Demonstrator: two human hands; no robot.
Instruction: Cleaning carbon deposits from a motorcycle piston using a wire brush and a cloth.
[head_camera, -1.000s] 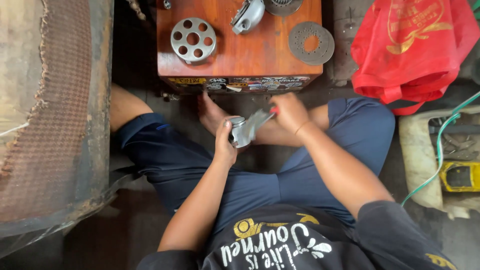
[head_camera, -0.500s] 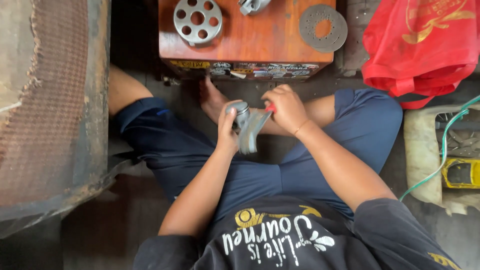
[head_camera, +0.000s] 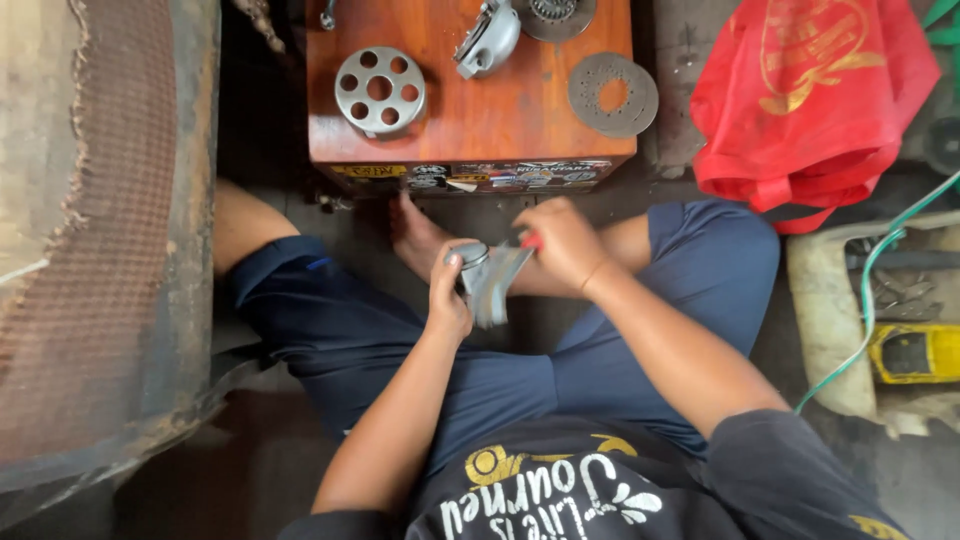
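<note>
We sit cross-legged; our left hand (head_camera: 447, 295) is closed around a small grey metal part (head_camera: 487, 283), held over our lap just below the wooden box (head_camera: 470, 120). Our right hand (head_camera: 562, 240) grips a red-handled tool (head_camera: 530, 241) against it. Work looks mid-way: a drilled steel disc (head_camera: 379, 90), rough friction plate (head_camera: 612, 94) and cast cover (head_camera: 487, 38) lie apart on the box.
</note>
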